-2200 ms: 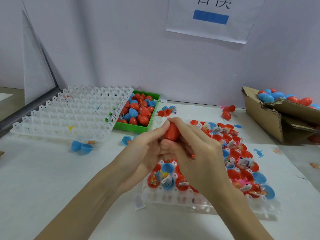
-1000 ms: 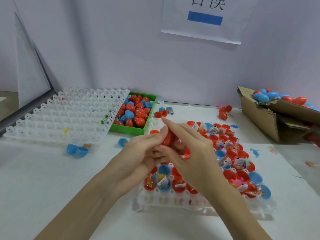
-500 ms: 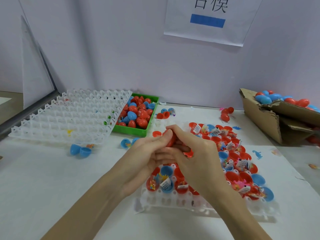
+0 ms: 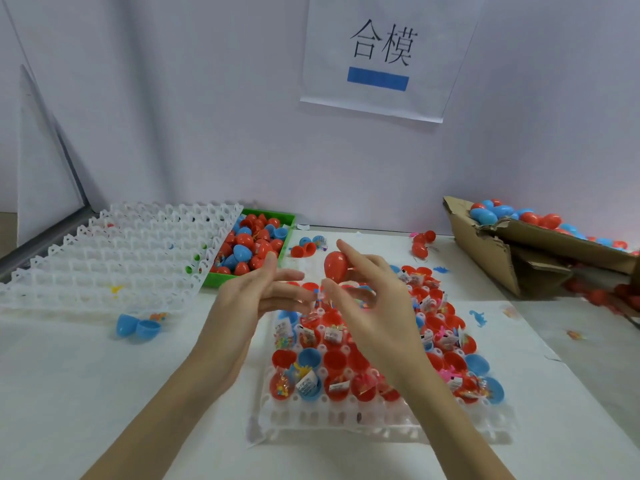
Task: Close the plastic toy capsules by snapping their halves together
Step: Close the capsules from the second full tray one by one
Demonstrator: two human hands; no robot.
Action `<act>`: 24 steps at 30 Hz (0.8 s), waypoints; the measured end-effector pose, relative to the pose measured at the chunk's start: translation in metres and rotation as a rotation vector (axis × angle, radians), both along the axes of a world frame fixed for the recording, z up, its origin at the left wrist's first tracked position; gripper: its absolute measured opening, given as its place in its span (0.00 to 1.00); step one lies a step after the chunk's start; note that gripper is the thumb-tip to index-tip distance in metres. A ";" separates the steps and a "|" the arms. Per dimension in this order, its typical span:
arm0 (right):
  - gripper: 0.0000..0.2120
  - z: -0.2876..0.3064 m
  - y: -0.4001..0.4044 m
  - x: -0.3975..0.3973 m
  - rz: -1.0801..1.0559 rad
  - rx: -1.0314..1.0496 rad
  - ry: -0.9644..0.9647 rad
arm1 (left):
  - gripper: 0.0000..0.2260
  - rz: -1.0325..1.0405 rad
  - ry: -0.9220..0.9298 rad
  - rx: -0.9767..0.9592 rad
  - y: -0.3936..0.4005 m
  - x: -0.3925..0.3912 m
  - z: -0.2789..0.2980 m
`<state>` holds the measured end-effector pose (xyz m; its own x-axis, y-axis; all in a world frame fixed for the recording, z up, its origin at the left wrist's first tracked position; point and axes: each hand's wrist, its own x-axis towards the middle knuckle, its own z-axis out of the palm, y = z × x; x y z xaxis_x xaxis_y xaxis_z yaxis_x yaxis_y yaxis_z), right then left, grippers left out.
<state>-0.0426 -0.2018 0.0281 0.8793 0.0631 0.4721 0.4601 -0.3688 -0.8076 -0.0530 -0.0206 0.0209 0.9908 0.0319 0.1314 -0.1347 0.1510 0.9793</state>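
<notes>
Head view, landmark the filled white tray [image 4: 346,419] near the table's front. The right hand [image 4: 374,306] is raised above the tray's far end and holds a closed red capsule [image 4: 336,266] by its fingertips, index finger straight along its top, the other fingers loosely curled. Half a second ago both hands were pressed together around this capsule; now they have parted. The left hand [image 4: 256,299] hovers just left of the capsule, fingers extended and relaxed, holding nothing. The tray's cups hold open red and blue halves with small packets inside. Left of the tray lie a blue open capsule [image 4: 138,326] and the empty white tray [image 4: 114,258]. Beyond the tray stands the green bin [image 4: 251,247] of capsules; to the tray's right, the cardboard box [image 4: 502,251] with more.
</notes>
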 end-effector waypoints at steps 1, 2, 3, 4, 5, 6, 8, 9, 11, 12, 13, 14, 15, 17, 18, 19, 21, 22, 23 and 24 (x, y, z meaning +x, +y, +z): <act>0.25 0.003 -0.004 0.003 0.004 0.147 0.100 | 0.26 0.027 -0.010 -0.023 0.003 0.000 0.000; 0.22 0.007 -0.010 0.009 0.022 0.336 0.223 | 0.25 0.050 -0.015 -0.043 0.005 0.001 0.000; 0.20 0.012 -0.018 0.018 0.067 0.575 0.354 | 0.25 0.070 -0.012 -0.058 0.007 0.002 0.001; 0.20 0.018 -0.028 0.030 0.141 0.842 0.466 | 0.24 0.086 -0.005 -0.072 0.009 0.003 0.001; 0.20 0.025 -0.041 0.043 0.216 1.096 0.539 | 0.24 0.098 0.003 -0.087 0.010 0.004 0.000; 0.20 0.035 -0.055 0.057 0.259 1.302 0.561 | 0.23 0.103 0.008 -0.102 0.011 0.004 0.000; 0.16 0.059 -0.086 0.085 0.275 1.591 0.459 | 0.23 0.102 0.009 -0.118 0.011 0.004 0.000; 0.14 0.070 -0.100 0.098 0.260 1.682 0.365 | 0.23 0.100 0.008 -0.124 0.011 0.005 0.000; 0.12 0.083 -0.121 0.120 0.191 1.684 0.273 | 0.23 0.094 0.009 -0.132 0.012 0.005 0.001; 0.12 0.083 -0.125 0.126 0.142 1.565 0.289 | 0.23 0.090 0.009 -0.131 0.012 0.005 0.001; 0.12 0.080 -0.127 0.131 0.074 1.337 0.324 | 0.23 0.089 0.010 -0.128 0.012 0.005 0.001; 0.14 0.072 -0.124 0.132 0.007 1.041 0.350 | 0.23 0.089 0.011 -0.127 0.013 0.006 0.001; 0.15 0.060 -0.118 0.132 -0.042 0.744 0.357 | 0.23 0.091 0.010 -0.128 0.013 0.006 0.001; 0.12 0.035 -0.101 0.127 -0.085 0.250 0.334 | 0.23 0.098 0.006 -0.134 0.014 0.006 0.002; 0.09 0.025 -0.091 0.126 -0.111 -0.004 0.272 | 0.23 0.101 0.004 -0.135 0.014 0.006 0.002; 0.08 0.016 -0.081 0.127 -0.142 -0.248 0.195 | 0.23 0.102 0.004 -0.133 0.014 0.006 0.001; 0.09 0.009 -0.067 0.132 -0.166 -0.583 0.121 | 0.23 0.097 0.006 -0.126 0.014 0.006 0.002; 0.09 0.009 -0.063 0.136 -0.158 -0.687 0.137 | 0.23 0.097 0.008 -0.123 0.014 0.006 0.001; 0.09 0.010 -0.061 0.140 -0.136 -0.772 0.169 | 0.23 0.102 0.010 -0.121 0.015 0.006 0.001; 0.09 0.011 -0.059 0.144 -0.111 -0.839 0.207 | 0.23 0.109 0.011 -0.121 0.016 0.006 0.001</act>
<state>0.1015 -0.2611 0.0395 0.9639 0.2276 0.1385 0.2606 -0.9135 -0.3125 -0.0469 -0.0047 0.0220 0.9819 0.1543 0.1096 -0.1464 0.2527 0.9564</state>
